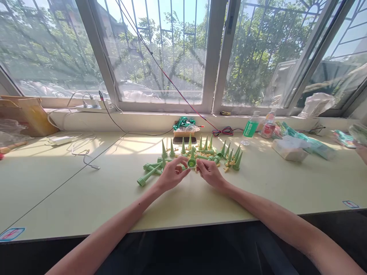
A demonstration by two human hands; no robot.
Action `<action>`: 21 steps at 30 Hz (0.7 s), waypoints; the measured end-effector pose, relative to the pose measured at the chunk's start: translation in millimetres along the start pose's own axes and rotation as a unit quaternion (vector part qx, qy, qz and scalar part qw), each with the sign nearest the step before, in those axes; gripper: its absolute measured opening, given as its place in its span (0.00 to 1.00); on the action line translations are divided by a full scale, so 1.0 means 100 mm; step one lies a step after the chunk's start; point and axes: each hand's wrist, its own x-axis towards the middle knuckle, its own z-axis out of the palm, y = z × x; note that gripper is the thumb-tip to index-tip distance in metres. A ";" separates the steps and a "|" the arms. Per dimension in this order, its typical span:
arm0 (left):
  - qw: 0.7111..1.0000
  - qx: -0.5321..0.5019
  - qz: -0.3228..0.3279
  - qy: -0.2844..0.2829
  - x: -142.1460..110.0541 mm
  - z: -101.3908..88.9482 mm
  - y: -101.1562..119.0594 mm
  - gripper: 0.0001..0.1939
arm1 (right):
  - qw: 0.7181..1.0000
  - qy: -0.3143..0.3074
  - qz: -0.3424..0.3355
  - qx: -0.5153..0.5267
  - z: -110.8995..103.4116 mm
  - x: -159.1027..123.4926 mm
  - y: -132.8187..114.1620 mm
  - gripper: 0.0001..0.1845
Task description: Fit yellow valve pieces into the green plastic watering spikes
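Both my hands meet at the middle of the pale table point(86, 194). My left hand point(171, 175) and my right hand point(209, 172) pinch a green cone-shaped plastic piece point(192, 162) between their fingertips, its round open end facing me. Behind it stand several upright green cones point(229, 154) with small yellow parts among them. More green cones lie flat point(149, 172) just left of my left hand.
A small box with a green bundle point(185, 128) sits behind the cones. A green-labelled bottle point(251, 128), packets and a wrapped white pack point(289, 149) lie at the right. White cables and a charger point(61, 140) lie at the left beside a cardboard box point(27, 112). Another person's hand point(361, 151) shows at the far right.
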 end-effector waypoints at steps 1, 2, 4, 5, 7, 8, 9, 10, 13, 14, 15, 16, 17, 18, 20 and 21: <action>0.999 -0.032 -0.029 -0.007 0.00 -0.01 0.02 0.17 | 1.000 0.007 -0.001 -0.002 0.00 0.00 0.00 0.27; 0.996 -0.066 -0.060 -0.017 0.01 -0.02 0.04 0.17 | 1.000 0.011 -0.003 -0.005 -0.01 0.01 0.01 0.26; 0.983 -0.132 -0.120 -0.049 0.02 -0.04 0.09 0.23 | 1.000 0.011 -0.012 -0.016 -0.02 0.01 0.00 0.26; 0.973 -0.162 -0.148 -0.070 0.02 -0.05 0.11 0.26 | 1.000 0.005 -0.019 -0.024 -0.02 0.01 0.00 0.25; 0.952 -0.206 -0.195 -0.113 0.02 -0.06 0.14 0.31 | 0.999 -0.013 -0.031 -0.040 -0.03 0.00 -0.01 0.25; 0.943 -0.221 -0.211 -0.132 0.01 -0.06 0.15 0.32 | 0.998 -0.022 -0.034 -0.044 -0.03 0.00 -0.02 0.25; 0.936 -0.232 -0.221 -0.147 0.01 -0.06 0.15 0.31 | 0.998 -0.029 -0.035 -0.045 -0.03 0.00 -0.02 0.25; 0.931 -0.241 -0.224 -0.156 0.00 -0.06 0.15 0.30 | 0.998 -0.035 -0.035 -0.043 -0.03 -0.01 -0.02 0.25; 0.930 -0.247 -0.212 -0.170 -0.01 -0.07 0.11 0.27 | 0.998 -0.049 -0.032 -0.032 -0.02 -0.01 0.01 0.26; 0.933 -0.239 -0.204 -0.174 -0.01 -0.08 0.10 0.26 | 0.998 -0.053 -0.031 -0.028 -0.02 -0.01 0.02 0.26; 0.938 -0.226 -0.196 -0.177 -0.01 -0.08 0.08 0.26 | 0.998 -0.057 -0.028 -0.024 -0.02 -0.01 0.03 0.27; 0.944 -0.206 -0.185 -0.180 -0.02 -0.09 0.07 0.25 | 0.998 -0.061 -0.023 -0.020 -0.01 -0.01 0.04 0.27; 0.952 -0.179 -0.167 -0.182 -0.02 -0.09 0.07 0.25 | 0.998 -0.066 -0.017 -0.017 -0.01 -0.01 0.04 0.28; 0.963 -0.146 -0.140 -0.178 -0.02 -0.08 0.07 0.23 | 0.997 -0.071 -0.010 -0.014 -0.01 -0.01 0.04 0.29; 0.985 -0.063 -0.068 -0.148 -0.03 -0.07 0.07 0.21 | 0.997 -0.079 0.002 -0.016 -0.01 -0.01 0.04 0.31; 0.991 -0.020 -0.030 -0.127 -0.03 -0.06 0.06 0.19 | 0.997 -0.081 0.005 -0.019 -0.01 -0.01 0.04 0.31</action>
